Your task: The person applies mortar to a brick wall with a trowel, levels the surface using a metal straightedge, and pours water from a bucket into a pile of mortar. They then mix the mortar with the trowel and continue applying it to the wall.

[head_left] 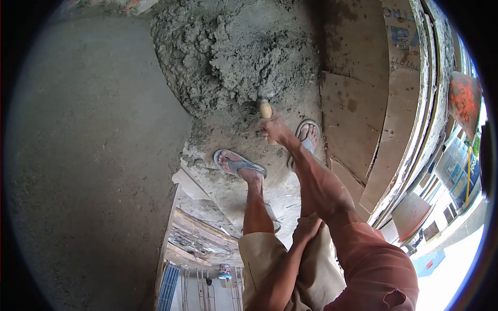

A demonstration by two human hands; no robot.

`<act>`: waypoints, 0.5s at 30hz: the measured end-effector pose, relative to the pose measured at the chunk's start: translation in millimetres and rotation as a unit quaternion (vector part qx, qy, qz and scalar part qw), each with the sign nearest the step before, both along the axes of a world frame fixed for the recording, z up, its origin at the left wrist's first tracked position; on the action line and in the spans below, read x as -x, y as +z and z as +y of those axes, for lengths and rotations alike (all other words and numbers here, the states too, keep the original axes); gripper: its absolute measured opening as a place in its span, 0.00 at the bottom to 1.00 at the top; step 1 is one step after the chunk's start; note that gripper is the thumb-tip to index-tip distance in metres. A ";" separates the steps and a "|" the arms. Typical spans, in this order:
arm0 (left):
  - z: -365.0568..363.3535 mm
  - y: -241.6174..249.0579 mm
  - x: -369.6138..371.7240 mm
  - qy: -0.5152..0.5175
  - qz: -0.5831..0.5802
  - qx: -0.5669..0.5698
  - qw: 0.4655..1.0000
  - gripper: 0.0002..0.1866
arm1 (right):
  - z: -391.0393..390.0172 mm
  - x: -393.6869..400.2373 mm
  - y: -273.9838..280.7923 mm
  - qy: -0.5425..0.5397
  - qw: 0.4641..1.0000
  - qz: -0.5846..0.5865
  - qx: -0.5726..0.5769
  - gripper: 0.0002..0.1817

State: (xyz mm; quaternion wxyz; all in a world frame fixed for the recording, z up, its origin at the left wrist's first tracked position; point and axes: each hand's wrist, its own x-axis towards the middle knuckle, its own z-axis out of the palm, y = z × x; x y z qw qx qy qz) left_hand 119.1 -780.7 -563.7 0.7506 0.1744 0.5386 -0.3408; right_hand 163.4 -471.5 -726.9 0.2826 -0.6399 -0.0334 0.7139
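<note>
My right hand (275,128) is wrapped round the wooden handle of a trowel (266,109). The trowel's metal end goes into a heap of wet grey mortar (228,62), and its blade is mostly hidden there. Resting on my bent knee, over the beige shorts (311,259), is my left hand (308,228). Its fingers look curled in, with nothing visible in them. My feet in grey flip-flops (239,165) stand on the rough floor just below the heap.
A smooth, wet-looking mortar surface (98,129) spreads along the left. Brown cardboard sheets (358,114) cover the right side. Beyond their edge are an orange-stained container (463,101) and a bucket (456,166). Boards (205,225) and a blue grille (168,285) appear behind my legs.
</note>
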 end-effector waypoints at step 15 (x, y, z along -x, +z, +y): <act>96.6 37.8 1.8 0.071 0.038 0.084 0.993 0.64 | 64.1 8.8 48.5 0.375 0.809 -0.428 -0.150 0.18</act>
